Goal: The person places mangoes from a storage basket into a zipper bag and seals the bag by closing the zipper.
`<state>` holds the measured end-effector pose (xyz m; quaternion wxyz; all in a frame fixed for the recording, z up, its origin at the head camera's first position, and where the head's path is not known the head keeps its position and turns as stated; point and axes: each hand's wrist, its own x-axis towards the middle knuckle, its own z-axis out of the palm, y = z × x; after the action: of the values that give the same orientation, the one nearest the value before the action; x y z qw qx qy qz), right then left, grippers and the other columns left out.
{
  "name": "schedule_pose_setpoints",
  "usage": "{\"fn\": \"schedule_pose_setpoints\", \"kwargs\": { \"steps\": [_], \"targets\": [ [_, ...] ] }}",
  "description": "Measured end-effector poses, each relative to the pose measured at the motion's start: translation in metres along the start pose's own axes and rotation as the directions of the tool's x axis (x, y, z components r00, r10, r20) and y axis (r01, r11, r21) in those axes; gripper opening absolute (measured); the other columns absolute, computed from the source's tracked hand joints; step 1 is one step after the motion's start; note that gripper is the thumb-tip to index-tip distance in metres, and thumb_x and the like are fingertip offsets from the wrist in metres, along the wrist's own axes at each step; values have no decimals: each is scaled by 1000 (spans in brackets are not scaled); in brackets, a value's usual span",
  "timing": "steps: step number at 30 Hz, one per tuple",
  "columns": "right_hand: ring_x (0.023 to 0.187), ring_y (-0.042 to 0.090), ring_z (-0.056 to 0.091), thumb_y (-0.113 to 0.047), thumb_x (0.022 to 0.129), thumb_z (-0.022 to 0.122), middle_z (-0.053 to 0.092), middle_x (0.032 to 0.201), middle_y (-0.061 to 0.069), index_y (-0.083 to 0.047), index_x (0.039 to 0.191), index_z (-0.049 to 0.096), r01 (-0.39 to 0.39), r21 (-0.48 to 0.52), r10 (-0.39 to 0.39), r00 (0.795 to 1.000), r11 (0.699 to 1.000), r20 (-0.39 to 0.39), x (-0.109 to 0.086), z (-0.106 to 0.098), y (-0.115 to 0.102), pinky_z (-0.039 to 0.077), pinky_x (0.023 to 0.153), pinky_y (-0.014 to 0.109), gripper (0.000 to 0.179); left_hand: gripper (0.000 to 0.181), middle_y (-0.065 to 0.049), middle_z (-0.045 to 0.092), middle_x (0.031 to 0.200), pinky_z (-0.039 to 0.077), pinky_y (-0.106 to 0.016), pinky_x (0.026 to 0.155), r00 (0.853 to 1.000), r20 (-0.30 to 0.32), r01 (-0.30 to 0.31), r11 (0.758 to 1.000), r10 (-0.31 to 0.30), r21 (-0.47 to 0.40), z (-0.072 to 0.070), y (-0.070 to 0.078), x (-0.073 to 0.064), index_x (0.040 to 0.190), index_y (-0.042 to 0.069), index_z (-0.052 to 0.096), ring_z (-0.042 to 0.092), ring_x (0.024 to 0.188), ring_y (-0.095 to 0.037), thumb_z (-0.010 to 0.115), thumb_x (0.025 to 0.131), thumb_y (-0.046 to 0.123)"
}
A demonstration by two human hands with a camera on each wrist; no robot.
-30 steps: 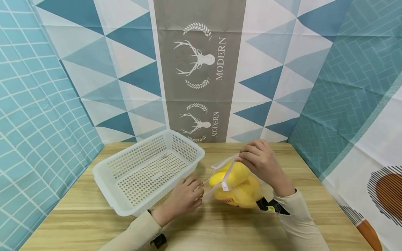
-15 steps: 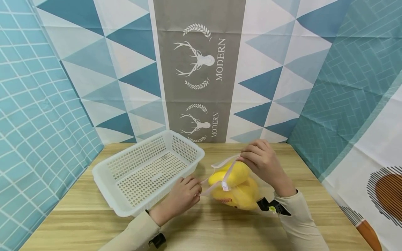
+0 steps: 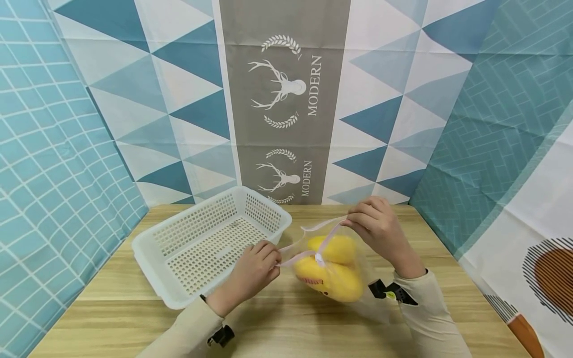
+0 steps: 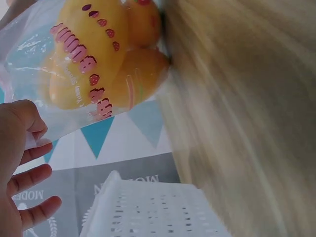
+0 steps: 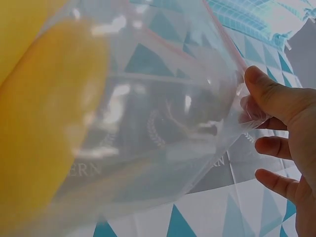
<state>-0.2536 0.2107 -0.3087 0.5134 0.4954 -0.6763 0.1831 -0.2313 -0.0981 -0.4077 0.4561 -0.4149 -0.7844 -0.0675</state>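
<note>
A clear zip bag (image 4: 29,54) with a pale pink zip edge, a white slider (image 3: 319,259) and pink printing holds several smooth yellow fruits (image 3: 342,287), mango-like in shape. My left hand (image 3: 251,271) pinches the left end of the bag's mouth between thumb and index finger; its other fingers stand apart in the left wrist view. At the mouth's right corner my right hand (image 3: 379,231) pinches the film in the same way. Between the two hands the mouth gapes, and the fruits sit low inside the bag. The bag's lower side is near the wooden table.
A white perforated plastic basket (image 3: 206,258) stands on the wooden table (image 3: 286,338), left of the bag and close to my left hand. Patterned wall coverings (image 3: 286,99) rise behind and at both sides.
My left hand has drawn the bag's edge to the left and slightly up, spreading the mouth wider. My right hand has shifted slightly right. The fruits have settled lower in the bag.
</note>
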Motion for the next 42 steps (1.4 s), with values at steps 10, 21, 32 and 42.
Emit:
{"fn": "schedule_pose_setpoints", "kwargs": {
  "steps": [10, 21, 32, 42],
  "targets": [
    [77, 29, 59, -30, 98, 63, 69, 79, 7, -4, 77, 74, -17, -26, 17, 1000, 1000, 4, -2, -1, 4, 42, 73, 41, 35, 7, -3, 62, 90, 43, -32, 60, 999, -36, 34, 998, -36, -51, -10, -8, 9, 83, 10, 61, 57, 84, -22, 55, 82, 11],
    [79, 29, 59, -30, 97, 64, 70, 80, 7, -4, 77, 75, -25, -21, 25, 1000, 999, -4, -2, -2, 5, 40, 71, 40, 34, 7, -6, 62, 89, 44, -37, 60, 991, -106, 75, 995, -81, -62, -22, -20, 19, 82, 7, 59, 59, 83, -26, 63, 76, 6],
    [77, 29, 58, -30, 96, 64, 69, 80, 7, -4, 78, 75, -21, -28, 21, 1000, 999, -4, -2, -1, 6, 38, 70, 38, 33, 12, -8, 63, 89, 46, -40, 65, 987, -115, 106, 993, -111, -44, -33, -29, 26, 83, 5, 61, 59, 86, -29, 50, 86, 10],
    [74, 26, 56, -32, 97, 63, 69, 79, 6, -5, 77, 74, -14, -17, 14, 1000, 1000, -15, -5, 3, 6, 37, 66, 38, 35, 6, -9, 62, 89, 47, -45, 64, 981, -171, 84, 996, -87, -23, -38, -35, 36, 82, 4, 60, 58, 85, -31, 56, 82, 7]
  ]
}}
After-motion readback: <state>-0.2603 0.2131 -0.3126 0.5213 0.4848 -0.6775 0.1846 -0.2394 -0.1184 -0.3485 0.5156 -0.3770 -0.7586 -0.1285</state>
